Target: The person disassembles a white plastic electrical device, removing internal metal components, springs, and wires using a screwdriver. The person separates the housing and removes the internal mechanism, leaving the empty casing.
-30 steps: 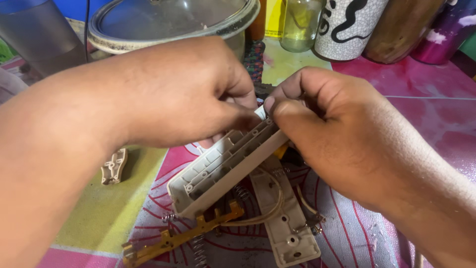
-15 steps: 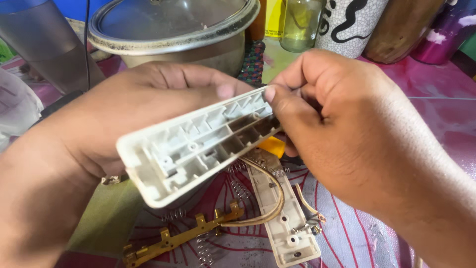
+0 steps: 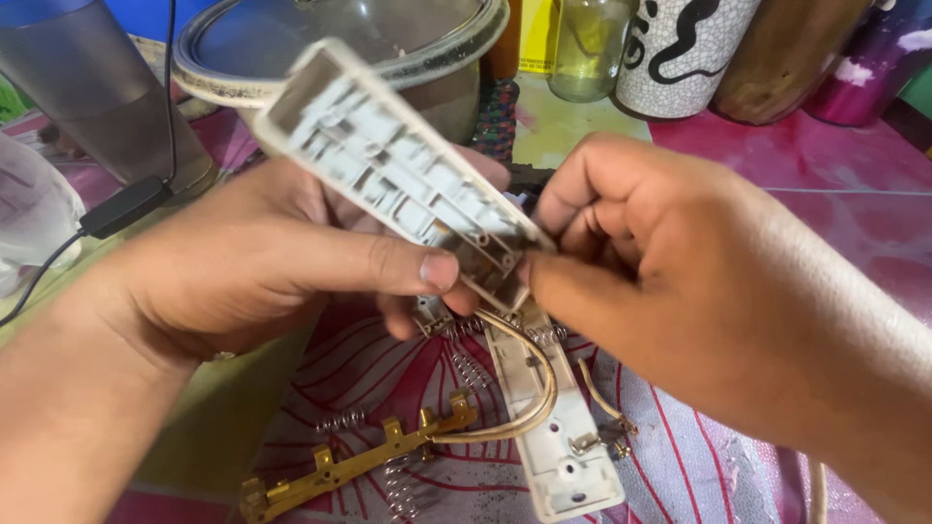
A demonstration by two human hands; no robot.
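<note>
- Tilted steeper than half a second ago, the cream casing half (image 3: 408, 184) now points its far end up-left.
- Left hand (image 3: 262, 262) thumb and right hand (image 3: 680, 281) fingertips pinch its lower end, closed.

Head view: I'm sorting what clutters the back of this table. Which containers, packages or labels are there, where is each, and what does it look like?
White crackle-patterned canister: back centre-right, cylindrical, black snake-like curl.
Yellow package: back centre, flat, bright yellow.
Clear glass jar: right of the yellow package, greenish, no label visible.
Brown container: right of the canister, rounded, plain.
Purple bottle: far back right, with a white patch.
No screens or signs.
</note>
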